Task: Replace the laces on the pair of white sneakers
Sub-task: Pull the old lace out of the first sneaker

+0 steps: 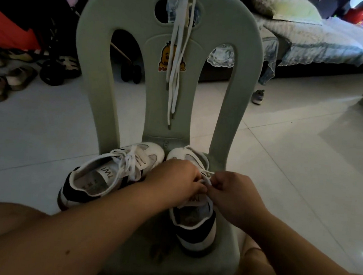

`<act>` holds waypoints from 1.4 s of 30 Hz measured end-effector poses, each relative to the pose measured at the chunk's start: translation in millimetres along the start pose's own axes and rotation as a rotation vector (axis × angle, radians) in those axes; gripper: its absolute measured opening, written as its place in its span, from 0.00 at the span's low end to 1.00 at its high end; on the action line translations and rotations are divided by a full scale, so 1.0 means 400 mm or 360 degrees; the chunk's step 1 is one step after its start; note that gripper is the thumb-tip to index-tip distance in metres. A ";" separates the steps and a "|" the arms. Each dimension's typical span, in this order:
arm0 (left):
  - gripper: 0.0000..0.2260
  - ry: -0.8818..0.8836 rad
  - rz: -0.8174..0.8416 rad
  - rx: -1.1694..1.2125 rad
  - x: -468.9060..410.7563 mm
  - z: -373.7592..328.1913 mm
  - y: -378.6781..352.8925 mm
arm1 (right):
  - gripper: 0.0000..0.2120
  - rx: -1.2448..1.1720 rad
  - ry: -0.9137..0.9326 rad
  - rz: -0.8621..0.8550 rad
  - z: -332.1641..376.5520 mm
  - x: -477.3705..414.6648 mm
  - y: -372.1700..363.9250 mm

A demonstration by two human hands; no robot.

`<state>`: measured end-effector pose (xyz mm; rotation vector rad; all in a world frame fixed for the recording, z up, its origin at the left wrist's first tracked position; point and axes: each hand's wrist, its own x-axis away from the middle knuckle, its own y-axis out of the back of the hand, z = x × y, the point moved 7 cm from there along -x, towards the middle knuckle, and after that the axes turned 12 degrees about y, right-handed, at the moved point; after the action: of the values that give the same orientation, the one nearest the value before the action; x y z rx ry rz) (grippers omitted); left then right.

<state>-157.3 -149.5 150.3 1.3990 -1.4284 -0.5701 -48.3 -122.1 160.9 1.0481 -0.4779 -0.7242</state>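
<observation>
Left sneaker (106, 181) stood on the seat of the green chair (94, 68), toe to the backrest, its bow tied; it was likely parked within reach to wait its turn. Spare laces (179, 49) hung over the backrest, probably to keep them untangled and in sight. Your left hand (176, 180) curled over the right sneaker (194, 228), which stood just beside the first, and pinched its lace (207, 174) at the knot. Your right hand (230, 192), fingers bent, pinched the same lace from the other side, apparently to undo it.
</observation>
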 end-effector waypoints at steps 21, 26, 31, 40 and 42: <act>0.13 0.0096 -0.0268 0.0238 0.058 0.089 0.121 | 0.14 -0.0146 -0.0148 -0.0052 -0.026 0.013 0.003; 0.14 -0.0070 -0.0201 -0.0009 0.026 -0.024 0.023 | 0.14 -0.0093 -0.0087 -0.0021 -0.015 0.013 -0.006; 0.12 -0.0050 -0.0131 -0.0190 -0.017 -0.029 -0.016 | 0.16 -0.0083 -0.0064 -0.0030 -0.024 0.018 -0.010; 0.08 -0.0061 -0.0373 0.1092 0.059 0.047 0.154 | 0.09 -0.0239 -0.0235 -0.0020 -0.048 0.021 -0.025; 0.08 0.0127 -0.0585 0.1171 0.065 0.105 0.190 | 0.09 -0.0248 -0.0246 -0.0018 -0.047 0.024 -0.028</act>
<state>-223.2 -170.3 209.0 2.2673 -1.3808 -0.1993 -33.0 -121.2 142.8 0.8531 -0.5397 -0.8431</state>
